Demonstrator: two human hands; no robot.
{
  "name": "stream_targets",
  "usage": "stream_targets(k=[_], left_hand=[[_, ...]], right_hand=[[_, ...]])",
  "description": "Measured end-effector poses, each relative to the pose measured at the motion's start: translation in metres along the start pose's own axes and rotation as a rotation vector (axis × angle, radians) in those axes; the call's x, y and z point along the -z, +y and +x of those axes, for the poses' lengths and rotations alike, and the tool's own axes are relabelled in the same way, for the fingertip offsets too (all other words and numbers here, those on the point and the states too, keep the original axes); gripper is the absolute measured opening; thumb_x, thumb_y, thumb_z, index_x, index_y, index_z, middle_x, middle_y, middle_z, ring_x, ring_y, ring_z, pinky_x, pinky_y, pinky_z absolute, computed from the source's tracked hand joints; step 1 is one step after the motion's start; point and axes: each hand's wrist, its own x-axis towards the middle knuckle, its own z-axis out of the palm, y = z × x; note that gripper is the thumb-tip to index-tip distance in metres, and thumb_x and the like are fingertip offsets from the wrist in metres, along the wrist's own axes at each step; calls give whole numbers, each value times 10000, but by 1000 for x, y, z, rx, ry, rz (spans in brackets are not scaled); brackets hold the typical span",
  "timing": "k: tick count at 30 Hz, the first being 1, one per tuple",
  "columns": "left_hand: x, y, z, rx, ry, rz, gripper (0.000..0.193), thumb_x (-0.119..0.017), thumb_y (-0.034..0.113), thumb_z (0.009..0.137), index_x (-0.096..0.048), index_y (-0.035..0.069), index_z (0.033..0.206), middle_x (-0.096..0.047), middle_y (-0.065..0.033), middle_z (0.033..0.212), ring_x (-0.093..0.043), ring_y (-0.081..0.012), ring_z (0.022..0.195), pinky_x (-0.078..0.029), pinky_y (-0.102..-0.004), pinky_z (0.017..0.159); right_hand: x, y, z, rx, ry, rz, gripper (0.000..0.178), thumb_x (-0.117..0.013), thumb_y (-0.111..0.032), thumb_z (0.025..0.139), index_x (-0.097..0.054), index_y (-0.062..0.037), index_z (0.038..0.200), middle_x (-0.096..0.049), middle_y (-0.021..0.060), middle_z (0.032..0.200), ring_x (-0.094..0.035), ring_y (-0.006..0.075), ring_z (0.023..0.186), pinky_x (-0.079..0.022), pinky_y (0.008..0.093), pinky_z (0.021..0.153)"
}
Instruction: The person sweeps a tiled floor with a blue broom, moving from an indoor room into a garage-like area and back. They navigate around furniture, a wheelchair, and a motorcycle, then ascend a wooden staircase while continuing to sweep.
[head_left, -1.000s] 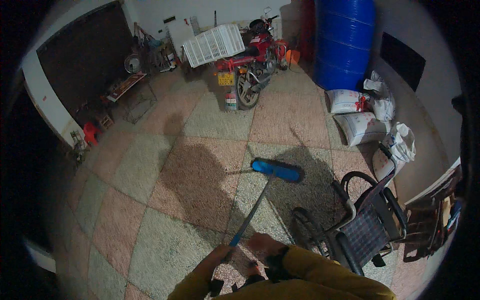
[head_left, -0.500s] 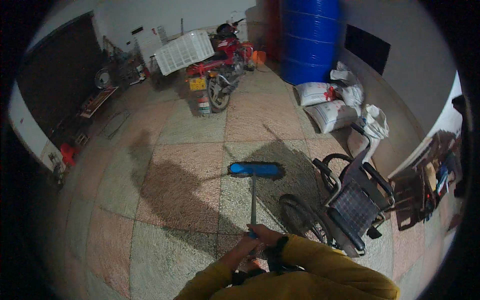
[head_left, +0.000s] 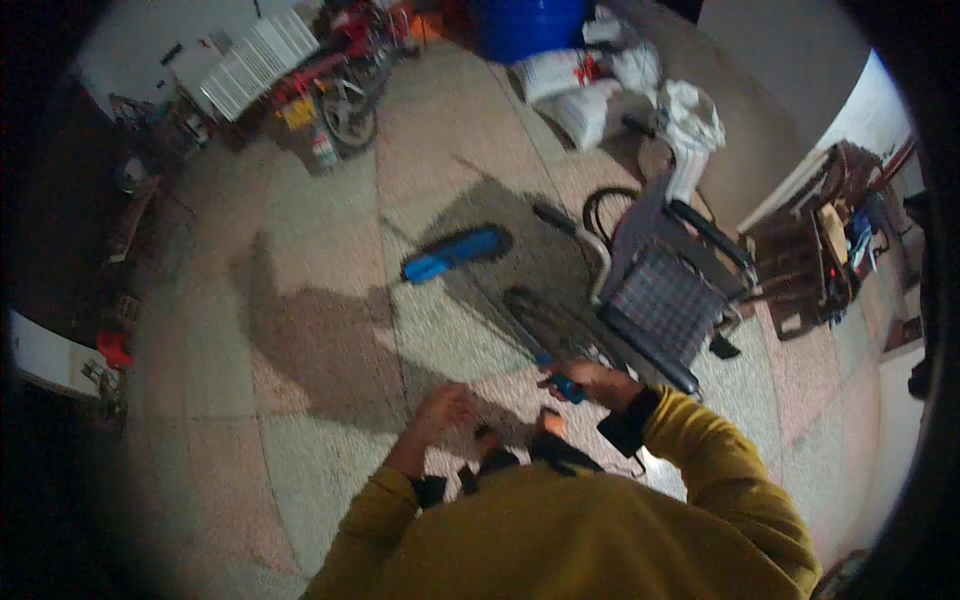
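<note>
My right hand (head_left: 600, 382) is wrapped round the blue grip of a broom (head_left: 457, 253). Its thin grey handle runs up and left to a wide blue head with dark bristles, which lies tilted over the floor; contact with the floor is hard to tell. To the left of the handle, my left hand (head_left: 442, 412) is apart from it with nothing in it, its loosely bent fingers slightly blurred. Close to my right hand stands a wheelchair (head_left: 665, 300) with a checked seat, its large wheel beside the broom handle.
Stuffed white sacks (head_left: 585, 110) lean near a blue barrel (head_left: 530, 25) at the back. A red motorbike (head_left: 345, 100) stands at the far left with a white slatted crate (head_left: 260, 65). To the right is a dark rack (head_left: 795, 250) of odds and ends. The floor (head_left: 300, 350) is tiled pink and green.
My left hand has let go of the broom handle and moved left. My right hand has swung right with the grip, so the broom now slants. The view has turned and shifted right.
</note>
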Motion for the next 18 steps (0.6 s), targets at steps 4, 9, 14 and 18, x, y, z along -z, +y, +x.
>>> stream_targets(k=[4, 9, 14, 18], left_hand=[[10, -49, -31, 24, 602, -141, 412, -454, 283, 825, -389, -6, 1110, -506, -159, 987, -521, -263, 837, -454, -379, 717], [14, -109, -76, 91, 669, -216, 425, -439, 245, 824, -352, -1, 1161, -497, -164, 1025, -513, -282, 880, -449, -386, 744], [17, -158, -103, 207, 752, -316, 434, -435, 229, 818, -333, 7, 1177, -485, -179, 1050, -509, -294, 912, -441, -410, 756], [12, -163, -111, 230, 793, -353, 413, -437, 245, 825, -345, 31, 1166, -464, -176, 1088, -489, -295, 950, -428, -418, 784]], right_hand=[[30, 34, -27, -110, -21, 65, 290, -524, -299, 806, -501, -10, 817, -521, 61, 594, -487, 128, 467, -387, 252, 381], [53, 52, -40, -200, 68, 193, 295, -405, -343, 851, -491, -87, 733, -403, -19, 520, -313, 71, 366, -230, 210, 317], [33, 39, -10, -194, -135, 299, 258, -457, -329, 830, -392, -89, 762, -428, 14, 566, -339, 91, 366, -246, 214, 299], [1, 42, 27, -130, -135, 265, 266, -452, -344, 829, -402, -95, 752, -429, 15, 572, -368, 102, 410, -294, 241, 337]])
